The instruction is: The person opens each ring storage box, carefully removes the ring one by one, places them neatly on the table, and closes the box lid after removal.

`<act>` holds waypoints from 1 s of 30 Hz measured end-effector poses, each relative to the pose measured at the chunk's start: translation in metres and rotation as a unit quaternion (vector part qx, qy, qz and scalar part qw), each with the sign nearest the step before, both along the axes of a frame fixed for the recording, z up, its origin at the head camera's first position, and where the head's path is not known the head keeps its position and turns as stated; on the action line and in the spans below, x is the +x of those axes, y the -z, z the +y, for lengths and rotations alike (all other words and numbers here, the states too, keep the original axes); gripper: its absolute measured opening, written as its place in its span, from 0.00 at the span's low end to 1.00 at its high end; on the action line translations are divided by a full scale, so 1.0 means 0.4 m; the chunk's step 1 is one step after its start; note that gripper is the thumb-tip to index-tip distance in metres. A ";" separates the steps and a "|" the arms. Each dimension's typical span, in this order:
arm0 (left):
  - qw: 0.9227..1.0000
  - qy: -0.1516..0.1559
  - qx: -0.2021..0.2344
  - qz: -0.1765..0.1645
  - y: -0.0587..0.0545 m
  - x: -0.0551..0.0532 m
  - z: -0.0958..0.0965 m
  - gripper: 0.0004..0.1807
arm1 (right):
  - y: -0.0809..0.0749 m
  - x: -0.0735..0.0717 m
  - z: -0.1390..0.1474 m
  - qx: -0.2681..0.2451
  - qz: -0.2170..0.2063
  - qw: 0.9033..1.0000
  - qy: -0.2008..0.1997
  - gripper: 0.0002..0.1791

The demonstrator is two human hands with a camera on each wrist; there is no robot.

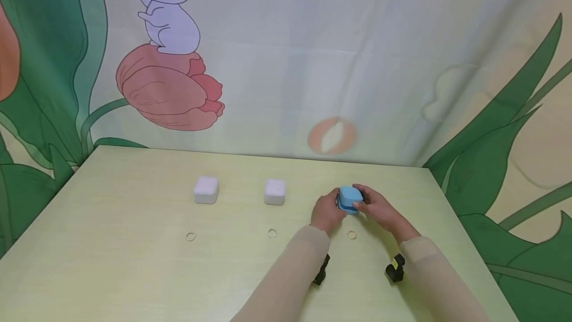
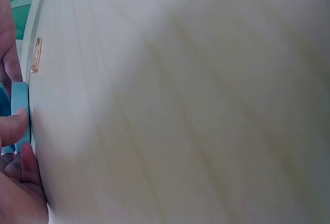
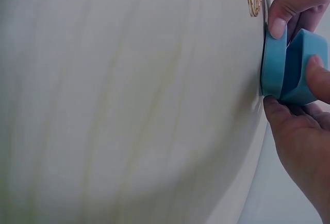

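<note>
A small light-blue ring box (image 1: 350, 194) sits near the back right of the table, its lid tilted partly up from the base. In the right wrist view a dark blue inner side shows between lid (image 3: 310, 46) and base (image 3: 275, 64). My left hand (image 1: 327, 213) grips the base, thumb pressed on its front wall. From the other side my right hand (image 1: 381, 211) holds the lid, with its thumb on the lid's front. A gold ring (image 1: 352, 235) lies on the table just in front of the box.
Two pale lilac boxes (image 1: 206, 190) stand shut in a row to the left. In front of each lies a silver-coloured ring (image 1: 190, 236). Behind the table's back edge hangs a printed curtain (image 1: 268, 88). Black wrist cameras (image 1: 395, 269) hang under both sleeves.
</note>
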State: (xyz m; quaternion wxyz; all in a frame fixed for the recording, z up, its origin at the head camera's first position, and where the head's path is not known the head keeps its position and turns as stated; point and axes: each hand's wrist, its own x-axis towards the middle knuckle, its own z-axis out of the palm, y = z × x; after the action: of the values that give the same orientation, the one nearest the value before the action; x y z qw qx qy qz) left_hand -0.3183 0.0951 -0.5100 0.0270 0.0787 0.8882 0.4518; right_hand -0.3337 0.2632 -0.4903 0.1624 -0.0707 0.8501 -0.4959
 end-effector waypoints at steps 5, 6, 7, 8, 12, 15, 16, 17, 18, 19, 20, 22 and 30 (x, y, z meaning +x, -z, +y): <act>1.000 -0.002 0.002 0.000 0.000 0.001 0.000 0.35 | -0.002 0.000 0.001 0.008 0.006 1.000 -0.004 0.36; 1.000 -0.003 0.003 0.001 0.001 0.000 0.000 0.35 | -0.001 0.000 0.001 0.008 0.007 1.000 -0.004 0.36; 1.000 -0.002 0.003 0.001 0.002 -0.001 0.001 0.35 | 0.000 0.000 0.002 0.009 0.008 1.000 -0.006 0.36; 1.000 -0.003 0.003 0.001 0.003 -0.001 0.001 0.35 | 0.001 0.001 0.002 0.013 0.011 1.000 -0.008 0.36; 1.000 -0.005 0.003 -0.003 0.003 -0.001 0.002 0.35 | -0.001 0.004 0.001 0.015 0.017 1.000 -0.009 0.36; 1.000 -0.008 0.000 -0.002 0.002 0.001 0.002 0.35 | -0.004 0.007 -0.001 0.014 0.022 1.000 -0.014 0.36; 1.000 -0.009 0.000 -0.001 0.002 0.002 0.002 0.35 | -0.005 0.008 -0.001 0.016 0.025 0.999 -0.017 0.36; 1.000 -0.010 0.000 -0.001 0.001 0.002 0.002 0.35 | -0.006 0.010 -0.001 0.018 0.029 0.999 -0.021 0.36; 1.000 -0.010 0.001 -0.002 0.001 0.003 0.002 0.35 | -0.005 0.010 -0.001 0.020 0.033 0.999 -0.025 0.36; 1.000 -0.010 0.002 -0.003 0.000 0.003 0.002 0.35 | -0.004 0.011 0.000 0.019 0.035 0.999 -0.027 0.36; 1.000 -0.010 0.003 -0.004 0.000 0.003 0.002 0.35 | -0.002 0.011 0.001 0.021 0.039 0.999 -0.029 0.36; 1.000 -0.009 0.006 -0.004 -0.002 0.003 0.003 0.35 | 0.001 0.012 0.003 0.022 0.046 0.998 -0.031 0.36; 1.000 -0.006 0.001 0.005 -0.005 0.003 0.002 0.34 | 0.006 0.009 0.001 0.025 0.060 0.998 -0.016 0.35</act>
State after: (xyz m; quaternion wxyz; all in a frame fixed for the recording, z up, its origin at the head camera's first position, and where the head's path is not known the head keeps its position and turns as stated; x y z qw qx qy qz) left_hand -0.3169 0.0959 -0.5080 0.0201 0.0754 0.8884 0.4523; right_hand -0.3300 0.2638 -0.4928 0.1203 -0.1096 0.8693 -0.4668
